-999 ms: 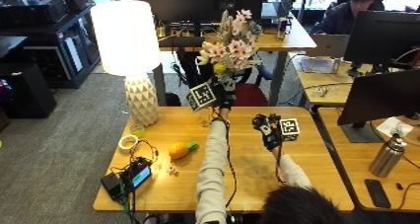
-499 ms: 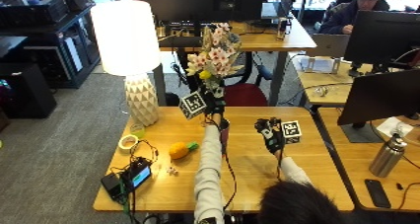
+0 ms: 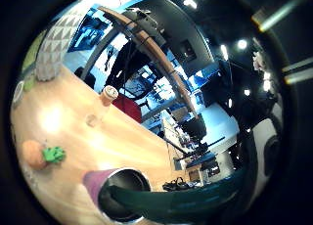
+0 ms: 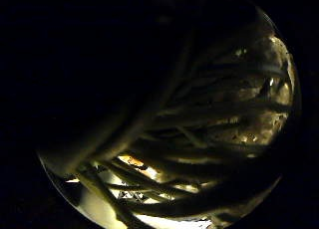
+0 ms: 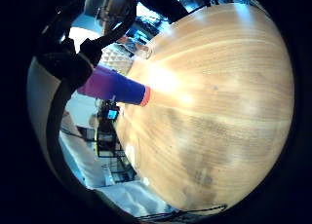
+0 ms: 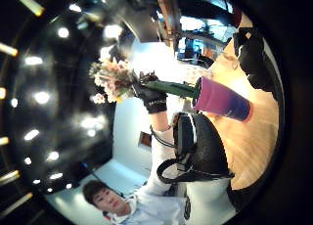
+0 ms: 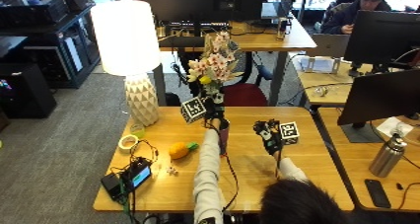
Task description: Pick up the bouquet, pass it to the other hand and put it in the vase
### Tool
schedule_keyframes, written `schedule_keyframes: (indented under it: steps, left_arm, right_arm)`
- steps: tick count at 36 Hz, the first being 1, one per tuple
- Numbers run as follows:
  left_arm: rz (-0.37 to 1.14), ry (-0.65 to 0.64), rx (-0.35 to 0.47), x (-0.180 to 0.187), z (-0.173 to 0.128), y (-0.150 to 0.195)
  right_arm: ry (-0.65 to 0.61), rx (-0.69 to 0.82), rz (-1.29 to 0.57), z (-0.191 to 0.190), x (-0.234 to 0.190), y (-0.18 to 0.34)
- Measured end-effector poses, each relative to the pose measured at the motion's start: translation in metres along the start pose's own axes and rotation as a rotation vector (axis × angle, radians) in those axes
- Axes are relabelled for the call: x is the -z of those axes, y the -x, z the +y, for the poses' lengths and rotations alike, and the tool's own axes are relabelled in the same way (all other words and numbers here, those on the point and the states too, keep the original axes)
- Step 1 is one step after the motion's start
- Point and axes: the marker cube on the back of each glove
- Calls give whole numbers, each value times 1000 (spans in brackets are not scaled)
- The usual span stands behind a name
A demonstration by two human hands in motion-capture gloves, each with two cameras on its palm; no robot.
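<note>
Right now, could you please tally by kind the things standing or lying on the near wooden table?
Lamp: 1
Vase: 1
Toy orange fruit: 1
Tape roll: 1
Black device with a screen: 1
Total: 5

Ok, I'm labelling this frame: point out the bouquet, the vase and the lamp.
bouquet (image 7: pixel 211 68): outside view, on the pale blossoms above the left hand.
vase (image 6: pixel 220 101): right thumb side palm view, on its purple wall.
lamp (image 7: pixel 124 36): outside view, on the white shade.
</note>
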Motion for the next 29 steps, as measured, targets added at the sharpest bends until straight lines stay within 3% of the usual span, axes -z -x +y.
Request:
schedule_keyframes:
  steps: [2,5,8,10,12,16,19,22,25,27,29]
  left_arm:
    - [-59,-72,-79,2,-2,-1]
    - [-53,-41,-60,3,4,-3]
    - [9,-34,-183,1,0,6]
    - [-2,-3,-214,5,11,5]
    - [-97,61,-208,15,29,11]
    - [-484,194,-137,54,58,62]
    - [-608,235,-94,79,70,85]
    - [-604,240,-111,90,75,88]
    - [-511,220,-221,86,70,84]
    - [-444,240,-267,79,68,83]
    - [-493,276,-259,72,69,86]
  right_arm:
    - [-2,-26,15,1,0,-2]
    - [-2,-69,21,2,-1,-5]
    - [14,-24,-37,2,-5,2]
    - [9,-26,-14,1,-3,-1]
    - [-5,-49,51,0,0,-10]
    - [-6,-20,59,-1,3,-11]
    - [-7,14,46,-2,5,-12]
    - [-25,-29,46,-3,8,-16]
    - [-46,-95,81,-2,15,-23]
    - [-47,-72,52,-4,17,-22]
    - [-49,-30,17,-9,19,-23]
